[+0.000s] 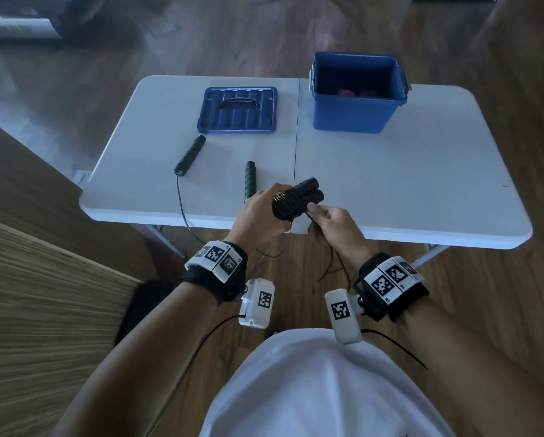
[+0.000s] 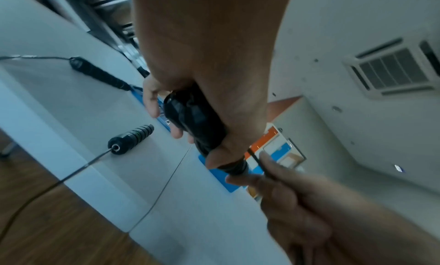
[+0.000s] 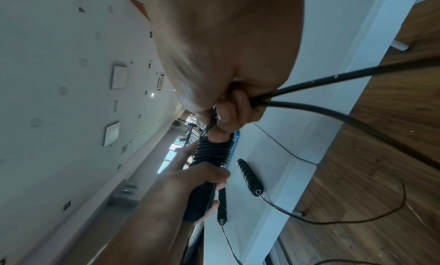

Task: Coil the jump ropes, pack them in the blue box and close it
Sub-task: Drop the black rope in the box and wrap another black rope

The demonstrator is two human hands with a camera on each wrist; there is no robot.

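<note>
Head view, as I log it: white desk (image 1: 390,184); open blue box (image 1: 357,99) at far right; its lid (image 1: 237,110) flat beside it; second rope's handles (image 1: 190,154) lying loose; my left hand (image 1: 258,216) gripping the wound rope bundle (image 1: 294,200); right hand (image 1: 333,223) pinching the cord (image 3: 309,82).

Blue box (image 1: 357,113) and ribbed blue lid (image 1: 237,110), white table (image 1: 406,184), black rope bundle (image 1: 291,201), black handles with green bands (image 1: 190,154), brown wood-grain floor (image 1: 516,121), black-and-white checkered wrist tags (image 1: 215,255)
</note>
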